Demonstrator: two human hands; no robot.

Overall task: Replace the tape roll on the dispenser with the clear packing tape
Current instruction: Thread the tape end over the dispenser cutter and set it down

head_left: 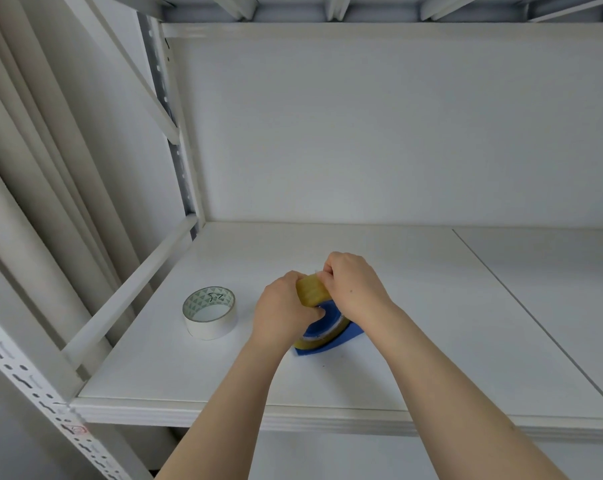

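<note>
A blue tape dispenser (331, 323) rests on the white shelf (431, 323) with a yellowish clear packing tape roll (312, 291) seated in it. My left hand (281, 311) grips the roll and the dispenser from the left side. My right hand (353, 285) is closed over the far top of the roll, its fingers pinching at the tape's edge there. A white tape roll (210, 312) with a green-patterned core lies flat on the shelf, to the left of both hands and apart from them.
The shelf's back wall rises behind my hands. A slotted white upright (179, 133) and a side rail (133, 289) bound the left. Pale curtains (33, 150) hang beyond them. A seam (522, 299) splits the shelf board on the right.
</note>
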